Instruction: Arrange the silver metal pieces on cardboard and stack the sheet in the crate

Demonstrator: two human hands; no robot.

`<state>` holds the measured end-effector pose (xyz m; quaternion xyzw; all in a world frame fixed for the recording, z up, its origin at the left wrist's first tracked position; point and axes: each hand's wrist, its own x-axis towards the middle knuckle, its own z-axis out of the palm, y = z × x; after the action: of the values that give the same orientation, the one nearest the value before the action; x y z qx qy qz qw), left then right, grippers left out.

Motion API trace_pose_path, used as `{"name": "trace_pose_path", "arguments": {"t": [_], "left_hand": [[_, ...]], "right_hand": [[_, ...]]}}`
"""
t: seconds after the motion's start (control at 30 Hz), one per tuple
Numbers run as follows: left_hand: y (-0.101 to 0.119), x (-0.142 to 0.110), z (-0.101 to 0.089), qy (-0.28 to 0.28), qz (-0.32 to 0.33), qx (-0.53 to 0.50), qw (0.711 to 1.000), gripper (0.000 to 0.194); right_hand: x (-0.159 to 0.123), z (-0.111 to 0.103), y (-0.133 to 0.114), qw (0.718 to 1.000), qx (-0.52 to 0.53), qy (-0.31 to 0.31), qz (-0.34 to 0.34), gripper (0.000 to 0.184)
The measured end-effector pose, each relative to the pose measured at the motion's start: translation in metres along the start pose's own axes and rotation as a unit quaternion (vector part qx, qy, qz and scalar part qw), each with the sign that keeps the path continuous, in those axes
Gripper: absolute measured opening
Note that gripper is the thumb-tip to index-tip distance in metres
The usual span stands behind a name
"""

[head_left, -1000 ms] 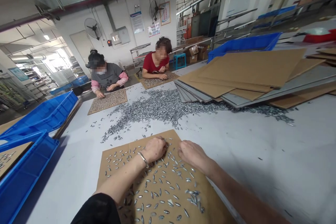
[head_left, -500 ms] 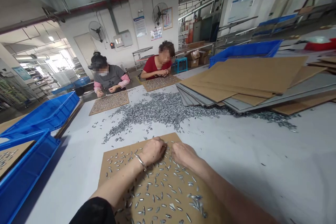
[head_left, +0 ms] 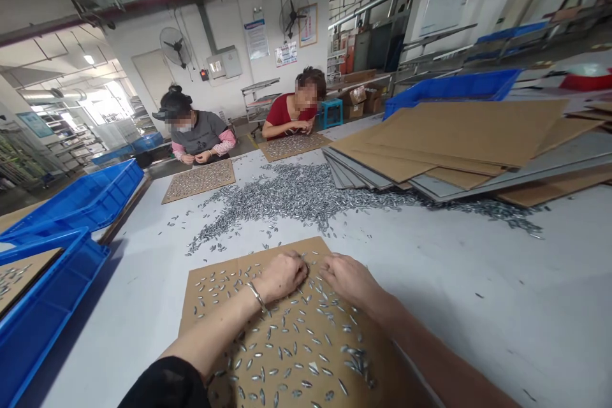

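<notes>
A brown cardboard sheet (head_left: 282, 325) lies in front of me, dotted with many small silvery, spindle-shaped metal pieces (head_left: 287, 372). Over its far part, my left hand (head_left: 283, 275), with a bracelet at the wrist, is closed, fingertips turned down toward the board. My right hand (head_left: 348, 276) is closed too, just to the right at the sheet's far right edge, knuckles up. A small gap separates the two hands. Whatever sits between their fingertips is hidden. A little cluster of metal pieces (head_left: 357, 363) lies together at the board's right side.
Beyond the sheet spreads a large pile of the same metal pieces (head_left: 287, 197). Stacked cardboard sheets (head_left: 459, 134) rest at right, before a blue crate (head_left: 449, 87). Blue crates (head_left: 71, 204) stand at left. Two co-workers (head_left: 201, 134) sit across the table with dotted boards (head_left: 199, 181).
My right hand moved left toward my left hand, then back right. My left hand stays nearly in place. The co-workers' hands have shifted over their boards.
</notes>
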<state>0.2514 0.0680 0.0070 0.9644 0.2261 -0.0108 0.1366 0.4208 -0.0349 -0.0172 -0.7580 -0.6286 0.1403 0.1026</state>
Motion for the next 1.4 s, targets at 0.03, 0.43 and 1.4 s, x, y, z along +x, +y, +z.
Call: {"name": "trace_pose_path", "arguments": {"t": [0.03, 0.43, 1.4], "left_hand": [[0.003, 0.001, 0.001, -0.006, 0.003, -0.001, 1.000, 0.022], [0.012, 0.016, 0.001, -0.050, 0.011, 0.022, 0.998, 0.022], [0.008, 0.035, -0.005, -0.126, 0.036, 0.049, 0.990, 0.010]], "right_hand": [[-0.003, 0.001, 0.000, 1.000, -0.002, -0.001, 0.003, 0.022], [-0.011, 0.008, -0.010, 0.999, -0.032, -0.032, 0.020, 0.025], [-0.061, 0.013, 0.022, 0.992, 0.091, 0.086, 0.005, 0.024]]}}
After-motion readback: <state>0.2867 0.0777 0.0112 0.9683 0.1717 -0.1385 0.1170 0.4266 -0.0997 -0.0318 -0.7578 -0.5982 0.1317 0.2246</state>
